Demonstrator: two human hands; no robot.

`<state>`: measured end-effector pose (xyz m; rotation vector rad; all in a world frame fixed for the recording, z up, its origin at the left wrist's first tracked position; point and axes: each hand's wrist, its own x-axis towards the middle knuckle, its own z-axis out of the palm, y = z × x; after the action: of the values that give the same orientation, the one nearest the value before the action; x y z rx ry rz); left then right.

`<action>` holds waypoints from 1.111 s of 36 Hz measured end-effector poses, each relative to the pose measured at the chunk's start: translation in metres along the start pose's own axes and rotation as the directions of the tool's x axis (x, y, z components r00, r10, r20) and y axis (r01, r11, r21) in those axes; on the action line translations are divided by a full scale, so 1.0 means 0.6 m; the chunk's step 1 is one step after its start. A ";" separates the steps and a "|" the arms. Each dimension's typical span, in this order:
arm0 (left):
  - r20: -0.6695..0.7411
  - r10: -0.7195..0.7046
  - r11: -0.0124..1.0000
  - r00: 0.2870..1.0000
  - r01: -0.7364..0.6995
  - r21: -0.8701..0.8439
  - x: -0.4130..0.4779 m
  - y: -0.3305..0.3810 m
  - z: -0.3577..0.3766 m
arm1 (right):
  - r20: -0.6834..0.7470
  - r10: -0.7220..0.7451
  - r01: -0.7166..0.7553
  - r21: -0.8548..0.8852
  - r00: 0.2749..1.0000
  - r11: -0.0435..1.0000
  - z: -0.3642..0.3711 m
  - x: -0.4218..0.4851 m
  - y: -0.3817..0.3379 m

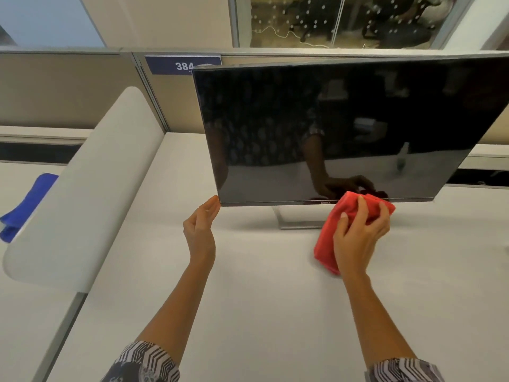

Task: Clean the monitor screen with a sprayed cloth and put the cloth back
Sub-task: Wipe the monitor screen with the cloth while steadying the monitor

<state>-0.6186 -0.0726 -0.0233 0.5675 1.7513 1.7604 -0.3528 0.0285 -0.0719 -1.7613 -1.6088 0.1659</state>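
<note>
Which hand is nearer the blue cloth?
Left. The left hand touches the lower left corner of the monitor, across the divider from the blue cloth; the right hand grips the red cloth farther right.

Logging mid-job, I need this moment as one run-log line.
stage: wiping | left hand: touches monitor at lower left corner | right hand: grips red cloth at monitor bottom edge

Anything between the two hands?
Head view: only bare desk and the stand base lie between left hand and right hand.
</note>
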 end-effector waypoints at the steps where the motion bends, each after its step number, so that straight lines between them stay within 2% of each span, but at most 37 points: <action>1: -0.012 -0.006 1.000 1.000 0.006 0.003 -0.001 0.000 -0.002 | -0.001 0.001 -0.001 0.008 1.000 1.000 0.006 -0.009 -0.011; 4: -0.025 -0.008 1.000 1.000 0.008 0.001 -0.005 -0.001 -0.005 | 0.013 -0.040 0.040 -0.011 0.999 0.999 0.027 -0.049 -0.045; 9: -0.046 -0.004 1.000 0.999 0.005 0.013 -0.007 -0.003 0.001 | 0.149 -0.293 0.299 -0.020 0.944 0.954 0.062 -0.113 -0.107; 15: -0.060 0.003 1.000 0.998 -0.002 0.020 -0.012 -0.007 0.008 | 0.162 -0.310 0.322 -0.057 0.937 0.945 0.068 -0.106 -0.095; 24: -0.105 0.001 0.999 0.995 0.003 0.035 -0.015 -0.009 0.015 | -0.037 -0.066 0.065 -0.018 0.997 0.998 -0.001 0.007 0.033; 27: -0.123 -0.001 0.999 0.992 0.005 0.033 -0.017 -0.010 0.019 | -0.098 0.118 -0.114 0.043 0.988 0.993 -0.016 0.049 0.073; 30: -0.139 0.004 1.000 0.990 0.000 0.028 -0.020 -0.009 0.023 | -0.107 0.282 -0.259 0.189 0.953 0.947 -0.029 0.080 0.084; 35: -0.158 0.003 1.000 0.987 0.001 0.022 -0.025 -0.008 0.028 | -0.117 0.357 -0.307 0.312 0.927 0.899 -0.033 0.067 0.071; 37: -0.158 0.001 0.999 0.987 0.004 0.032 -0.026 -0.008 0.029 | -0.083 0.375 -0.336 0.300 0.923 0.893 -0.030 0.046 0.066; 40: -0.160 0.000 0.999 0.987 0.006 0.034 -0.026 -0.008 0.029 | 0.002 0.310 -0.304 0.213 0.951 0.929 -0.020 0.012 0.059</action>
<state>-0.5953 -0.0702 -0.0259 0.4480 1.8930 1.8202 -0.3160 0.0319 -0.0812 -1.8272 -1.2334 0.4385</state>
